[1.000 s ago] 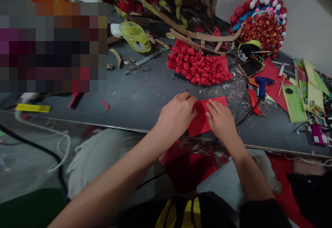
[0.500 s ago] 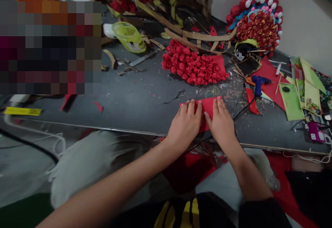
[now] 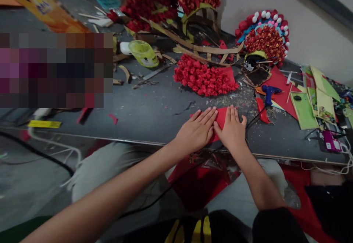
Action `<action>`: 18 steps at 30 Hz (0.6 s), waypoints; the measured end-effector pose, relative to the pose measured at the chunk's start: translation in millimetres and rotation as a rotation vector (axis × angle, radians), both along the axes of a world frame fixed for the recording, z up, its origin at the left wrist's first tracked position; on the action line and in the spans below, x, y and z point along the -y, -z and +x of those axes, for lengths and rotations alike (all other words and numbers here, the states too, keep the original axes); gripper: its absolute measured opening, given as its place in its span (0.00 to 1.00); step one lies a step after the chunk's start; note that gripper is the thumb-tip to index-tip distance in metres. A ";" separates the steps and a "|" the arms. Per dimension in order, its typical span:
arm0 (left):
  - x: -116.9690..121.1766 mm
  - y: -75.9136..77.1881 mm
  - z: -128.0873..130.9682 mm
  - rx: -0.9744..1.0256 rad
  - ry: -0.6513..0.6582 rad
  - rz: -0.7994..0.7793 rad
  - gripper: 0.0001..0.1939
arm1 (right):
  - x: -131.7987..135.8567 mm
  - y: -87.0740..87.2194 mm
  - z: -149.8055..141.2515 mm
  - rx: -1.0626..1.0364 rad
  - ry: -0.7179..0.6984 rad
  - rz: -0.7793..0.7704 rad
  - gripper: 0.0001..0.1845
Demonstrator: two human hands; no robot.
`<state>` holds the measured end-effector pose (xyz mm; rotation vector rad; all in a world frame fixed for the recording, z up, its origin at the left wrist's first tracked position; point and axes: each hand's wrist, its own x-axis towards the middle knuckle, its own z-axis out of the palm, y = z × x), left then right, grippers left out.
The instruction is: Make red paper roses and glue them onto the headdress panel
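Note:
A red sheet of paper lies at the front edge of the dark table, largely covered by my hands. My left hand rests flat on its left part with the fingers stretched out. On the right part lies my right hand, also flat, its little finger a bit apart. The thumbs almost meet over the middle of the sheet. Just beyond is a cluster of red paper flowers on a red backing. To the right are a blue glue gun and a red-handled cutter.
Brown cardboard strips and larger red flower pieces stand at the back. A yellow-green cup lies near a metal ruler. Green card pieces and a purple device are at the right. A black cord runs by my right hand.
My left hand has gone from curled fingers to lying flat on the paper. My right hand has spread out flat too. The view has shifted slightly.

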<state>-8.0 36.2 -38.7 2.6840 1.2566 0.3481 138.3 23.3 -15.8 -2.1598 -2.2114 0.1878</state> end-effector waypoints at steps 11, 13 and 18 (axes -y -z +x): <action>-0.2 -0.8 6.2 -0.069 -0.040 0.011 0.27 | 14.7 3.8 4.7 0.025 -0.038 0.075 0.32; -0.7 -0.7 6.4 -0.071 -0.038 0.009 0.27 | 20.9 3.5 4.3 0.029 -0.022 0.070 0.30; -1.4 0.6 5.1 -0.056 -0.038 0.016 0.27 | 28.8 -3.7 8.0 0.034 -0.019 0.071 0.29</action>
